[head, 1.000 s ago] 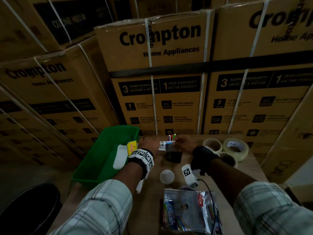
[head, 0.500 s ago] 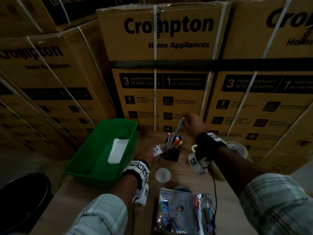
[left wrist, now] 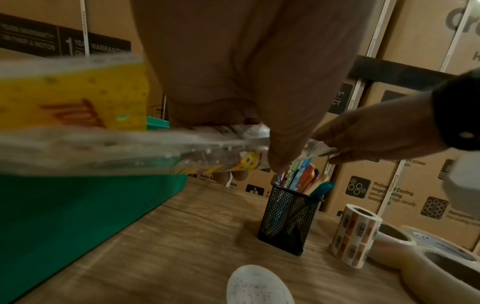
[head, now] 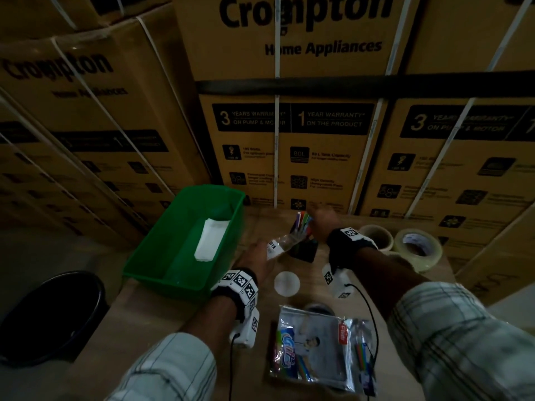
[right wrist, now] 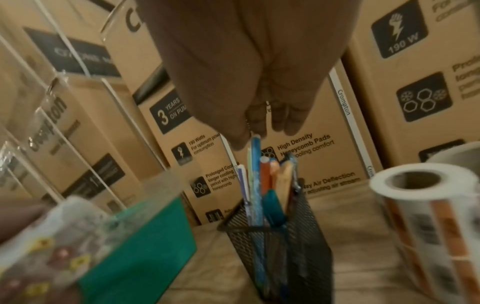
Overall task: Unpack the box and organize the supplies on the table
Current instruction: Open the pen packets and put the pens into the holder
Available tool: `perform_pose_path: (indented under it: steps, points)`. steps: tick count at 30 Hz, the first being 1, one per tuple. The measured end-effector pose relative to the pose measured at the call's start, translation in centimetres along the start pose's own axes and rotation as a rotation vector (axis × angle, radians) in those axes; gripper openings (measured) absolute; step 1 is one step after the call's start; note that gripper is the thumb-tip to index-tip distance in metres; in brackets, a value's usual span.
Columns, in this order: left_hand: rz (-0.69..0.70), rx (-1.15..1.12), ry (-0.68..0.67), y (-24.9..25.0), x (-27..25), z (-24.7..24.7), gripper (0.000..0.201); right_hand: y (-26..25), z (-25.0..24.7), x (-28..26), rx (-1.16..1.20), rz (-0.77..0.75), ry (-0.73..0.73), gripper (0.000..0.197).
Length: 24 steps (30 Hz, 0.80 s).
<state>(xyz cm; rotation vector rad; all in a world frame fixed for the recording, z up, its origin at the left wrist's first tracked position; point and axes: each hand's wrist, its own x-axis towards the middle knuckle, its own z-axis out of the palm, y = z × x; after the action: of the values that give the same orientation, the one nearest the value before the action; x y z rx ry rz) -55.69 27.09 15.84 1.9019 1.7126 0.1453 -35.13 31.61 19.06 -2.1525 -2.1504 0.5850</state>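
A black mesh pen holder (head: 303, 251) (left wrist: 288, 216) (right wrist: 279, 246) stands on the wooden table behind a white disc, with several coloured pens (head: 302, 222) in it. My right hand (head: 317, 224) (right wrist: 250, 133) hovers over the holder and pinches the top of a blue pen (right wrist: 255, 168) that stands inside. To the left my left hand (head: 256, 254) (left wrist: 259, 164) grips a clear plastic pen packet (head: 279, 245) (left wrist: 207, 158), tilted toward the holder. The packet is blurred in both wrist views.
A green bin (head: 173, 256) with a white pad (head: 211, 238) sits at left. A label roll (left wrist: 355, 236) and tape rolls (head: 376, 237) (head: 418, 247) lie right of the holder. Near me are a white disc (head: 286, 283) and a stationery pack (head: 315, 351). Stacked cartons wall the back; a black bucket (head: 49, 314) stands on the floor.
My right hand drew a pen up out of the packet, then lowered it into the mesh holder. My left hand kept hold of the packet beside the holder.
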Motion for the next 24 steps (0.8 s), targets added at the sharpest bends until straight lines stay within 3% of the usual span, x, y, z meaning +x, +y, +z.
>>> perform_pose_path:
  steps: [2,6,7,10,12,16,18,20,24]
  points:
    - [0.014,0.01,-0.007,-0.1,-0.1,0.0,0.046,0.5,0.6,-0.5,0.032,-0.019,0.062,0.072]
    - [0.039,0.008,0.022,0.2,-0.8,0.1,0.048,0.7,0.4,-2.7,0.238,-0.066,0.271,0.038]
    - [0.051,0.004,0.04,0.4,-1.0,0.2,0.05,0.5,0.5,-3.2,0.336,-0.079,0.247,0.033]
    - [0.082,0.057,0.087,1.6,-2.0,0.5,0.056,0.3,1.2,-4.7,0.604,-0.104,0.059,0.042]
    - [0.088,0.076,0.092,2.3,-2.6,0.9,0.06,0.5,2.4,-5.6,0.741,-0.124,-0.034,0.033]
    - [0.085,-0.104,0.01,2.2,-4.0,2.1,0.087,1.5,3.7,-6.9,0.852,-0.202,0.031,0.023]
    - [0.097,-0.173,-0.014,1.7,-4.9,2.7,0.08,1.9,3.8,-7.5,0.844,-0.2,0.068,0.02]
    - [0.117,-0.221,-0.051,1.8,-6.3,2.7,0.058,2.1,4.0,-8.1,0.815,-0.19,0.083,0.017]
    - [0.115,-0.222,-0.092,1.8,-7.7,2.6,0.033,1.5,3.4,-10.1,0.808,-0.2,0.13,0.028]
